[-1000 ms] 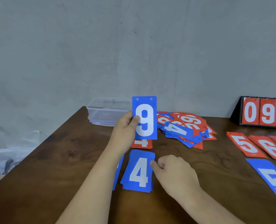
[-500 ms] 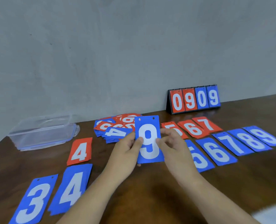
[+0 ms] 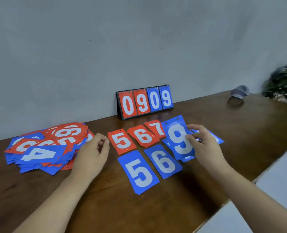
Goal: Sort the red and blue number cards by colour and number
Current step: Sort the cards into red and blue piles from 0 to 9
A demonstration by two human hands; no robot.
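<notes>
Right hand pinches the blue 9 card — left hand (loosely curled, empty) beside the red 5.

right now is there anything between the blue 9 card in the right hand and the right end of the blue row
Nothing visible blocks it. The right hand pinches the blue 9 card, lifted over the blue cards past the blue 6. The row's right end is partly hidden by that hand.
</notes>
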